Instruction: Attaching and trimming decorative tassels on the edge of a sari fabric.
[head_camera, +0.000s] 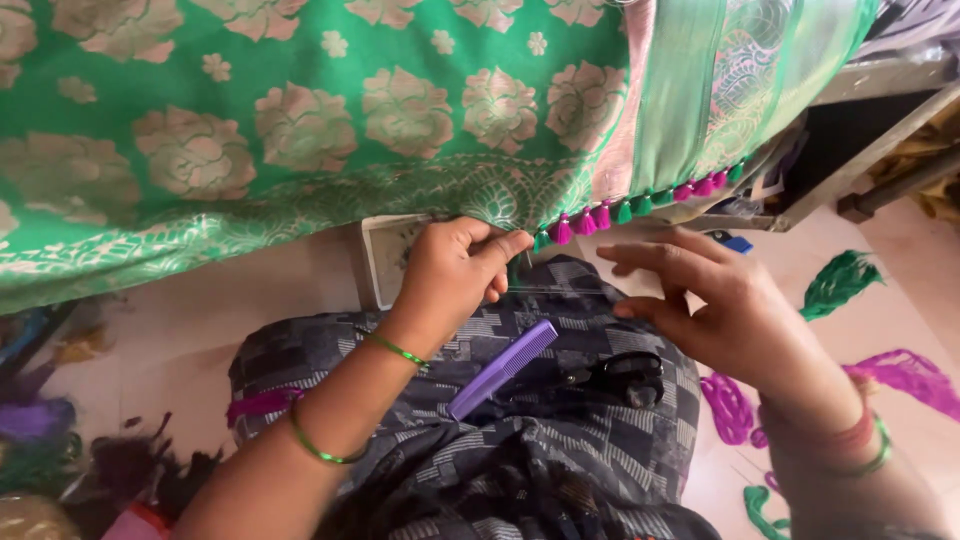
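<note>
Pinching a thin thread (560, 290) at the sari (300, 130) hem, left hand (450, 275) closed on it; right hand (715, 310) half-open, touching thread beneath the hem; comb (502, 368) and scissors (620, 377) lower, on lap.

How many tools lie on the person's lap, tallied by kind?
Purple comb: 1
Black scissors: 1
Total: 2
</note>
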